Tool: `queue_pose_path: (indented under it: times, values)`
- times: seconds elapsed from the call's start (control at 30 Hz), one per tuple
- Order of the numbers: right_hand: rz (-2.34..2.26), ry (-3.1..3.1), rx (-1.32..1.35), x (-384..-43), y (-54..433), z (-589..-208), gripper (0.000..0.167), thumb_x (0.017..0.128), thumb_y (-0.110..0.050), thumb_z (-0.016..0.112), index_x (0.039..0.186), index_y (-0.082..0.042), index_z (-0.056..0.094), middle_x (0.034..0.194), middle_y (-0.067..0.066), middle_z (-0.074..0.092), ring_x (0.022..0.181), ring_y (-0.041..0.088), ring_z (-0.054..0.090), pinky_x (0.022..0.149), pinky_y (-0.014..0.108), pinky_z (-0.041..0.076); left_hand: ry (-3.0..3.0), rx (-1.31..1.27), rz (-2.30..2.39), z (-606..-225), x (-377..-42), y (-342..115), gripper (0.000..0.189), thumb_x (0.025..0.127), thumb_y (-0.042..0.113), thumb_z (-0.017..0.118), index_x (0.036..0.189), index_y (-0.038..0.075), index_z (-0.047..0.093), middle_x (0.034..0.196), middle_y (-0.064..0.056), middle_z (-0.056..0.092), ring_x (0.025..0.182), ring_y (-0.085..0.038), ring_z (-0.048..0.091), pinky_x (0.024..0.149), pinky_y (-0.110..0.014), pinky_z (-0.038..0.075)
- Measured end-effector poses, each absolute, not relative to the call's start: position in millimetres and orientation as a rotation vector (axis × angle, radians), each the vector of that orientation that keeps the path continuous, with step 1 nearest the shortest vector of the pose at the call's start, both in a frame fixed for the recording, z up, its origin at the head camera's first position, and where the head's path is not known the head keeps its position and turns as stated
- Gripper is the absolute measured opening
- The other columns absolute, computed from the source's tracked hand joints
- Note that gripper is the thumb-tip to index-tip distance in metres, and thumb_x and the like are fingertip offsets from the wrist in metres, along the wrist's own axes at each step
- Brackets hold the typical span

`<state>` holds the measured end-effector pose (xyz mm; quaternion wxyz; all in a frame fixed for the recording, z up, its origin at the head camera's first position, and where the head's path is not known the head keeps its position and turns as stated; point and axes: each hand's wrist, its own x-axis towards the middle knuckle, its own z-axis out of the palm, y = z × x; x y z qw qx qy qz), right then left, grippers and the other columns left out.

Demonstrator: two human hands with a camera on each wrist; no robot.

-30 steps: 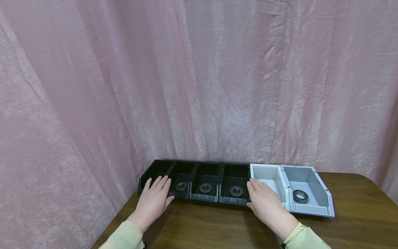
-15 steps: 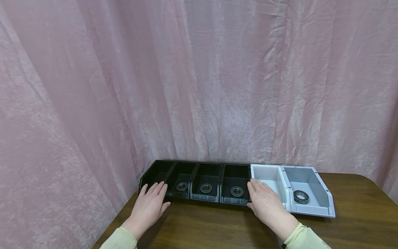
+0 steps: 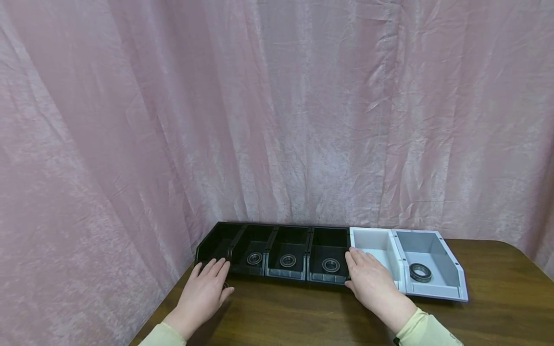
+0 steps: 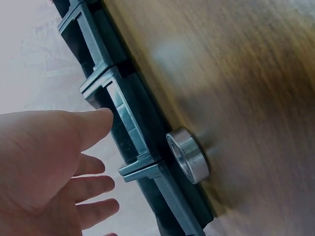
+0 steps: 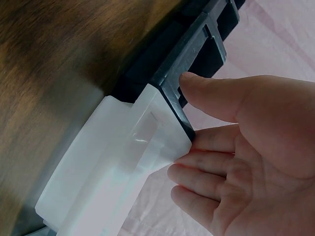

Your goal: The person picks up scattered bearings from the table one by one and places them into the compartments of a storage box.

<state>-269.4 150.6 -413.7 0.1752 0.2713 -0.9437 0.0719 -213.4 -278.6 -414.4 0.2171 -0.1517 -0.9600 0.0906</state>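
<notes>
A row of black bins (image 3: 324, 245) joins a white bin (image 3: 376, 245) and a light grey bin (image 3: 433, 254). My left hand (image 3: 202, 293) hovers with straight, spread fingers before the leftmost black bin, holding nothing. A ball bearing (image 4: 189, 156) stands on its edge on the table by the bins' front; in the head view my left thumb mostly hides it. My right hand (image 3: 372, 278) lies with extended fingers over the wall between the last black bin and the white bin (image 5: 123, 147), apparently touching that rim.
Flat bearings lie in several bins: black-bin bearings (image 3: 254, 258), (image 3: 287, 261), (image 3: 331, 265) and a larger bearing (image 3: 420, 272) in the grey bin. The brown wooden table (image 3: 294, 312) extends in front. A pink curtain (image 3: 277, 120) hangs behind.
My left hand has drawn back toward me and left, off the black bins' front. A bearing beside its thumb now shows. My right hand stays where it was.
</notes>
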Motion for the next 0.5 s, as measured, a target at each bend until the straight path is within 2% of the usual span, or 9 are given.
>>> queue_pose_path:
  times: [0.5]
  values:
    - [0.193, -2.651, 0.778, -269.7, 151.7, -413.9, 0.067, 0.088, -0.018, 0.093, 0.138, 0.016, 0.064, 0.144, 0.034, 0.063, 0.137, 0.049, 0.061, 0.116, 0.057, 0.049, -2.714, -0.394, 0.219, -419.4, -202.3, -285.9, 0.066, 0.094, 0.039, 0.088, 0.143, 0.0, 0.068, 0.146, -0.019, 0.068, 0.134, -0.042, 0.065, 0.11, -0.068, 0.048]
